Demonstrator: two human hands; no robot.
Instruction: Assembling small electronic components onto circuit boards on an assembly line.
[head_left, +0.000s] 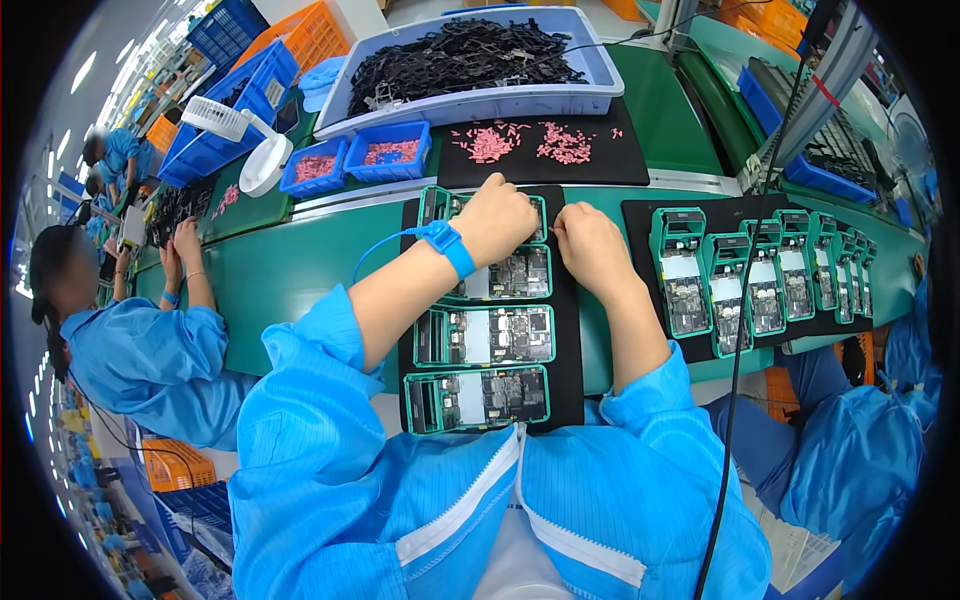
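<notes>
My left hand [497, 220], with a blue wrist strap [447, 247], reaches over the farthest green-framed device [432, 207] on a black mat. Its fingers are bent and closed; what they hold, if anything, is hidden. Just right of that device is my right hand [590, 245], fingertips pinched together near its edge. Whatever lies in that pinch is too small to name. Toward me on the same mat lie more open devices with bare circuit boards: one partly under my left wrist [520, 272], a middle one [484, 335] and a nearest one [477, 398].
Beyond my hands, small pink pieces [490, 143] lie on a black mat [610, 160]. Two blue trays [390, 152] hold more. A large bin [470, 108] contains black parts. Several green-framed devices [685, 285] stand at right. A black cable [740, 330] hangs there. Co-workers [150, 350] sit either side.
</notes>
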